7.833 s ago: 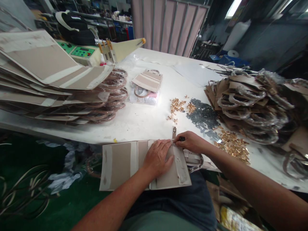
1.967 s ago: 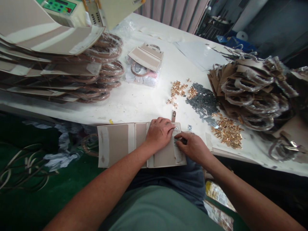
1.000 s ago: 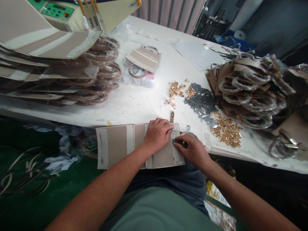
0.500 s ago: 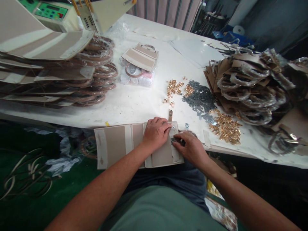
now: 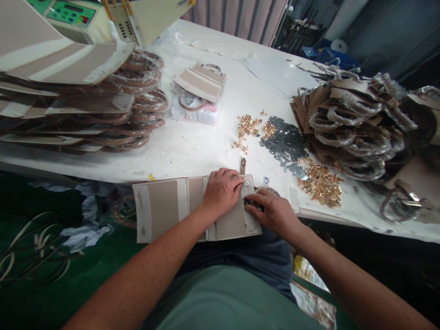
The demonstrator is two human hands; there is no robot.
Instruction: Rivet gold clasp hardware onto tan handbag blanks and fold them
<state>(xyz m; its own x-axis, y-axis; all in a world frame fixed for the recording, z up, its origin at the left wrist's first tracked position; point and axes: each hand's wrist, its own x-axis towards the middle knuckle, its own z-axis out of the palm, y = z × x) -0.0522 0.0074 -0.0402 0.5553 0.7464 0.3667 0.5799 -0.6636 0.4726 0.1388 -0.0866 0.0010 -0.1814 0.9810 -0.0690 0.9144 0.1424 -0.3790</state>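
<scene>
A beige bag panel (image 5: 165, 206) lies unfolded over my lap and the table's front edge. Across its right part rests my left hand (image 5: 222, 189), fingers together, the fingertips beside a small metal plate (image 5: 246, 183) near the panel's top right. My right hand (image 5: 271, 208) is closed around a small dark tool (image 5: 255, 204), whose tip touches the panel's right strip. Much of the tool is hidden by the fingers. Just above the panel lies a brown tab with metal (image 5: 243, 165), and a loose metal plate (image 5: 266, 180) is to its right.
Gold fittings (image 5: 319, 184) and dark metal plates (image 5: 283, 140) lie in heaps on the white table (image 5: 192, 151). Stacked panels with wrapped handles (image 5: 113, 103) stand at left, more brown pieces (image 5: 357, 119) at right. A small bag (image 5: 202, 82) sits behind.
The dark tool in my right hand now shows more clearly, its tip at the strip, where a small plate showed before. My left hand has hardly moved.
</scene>
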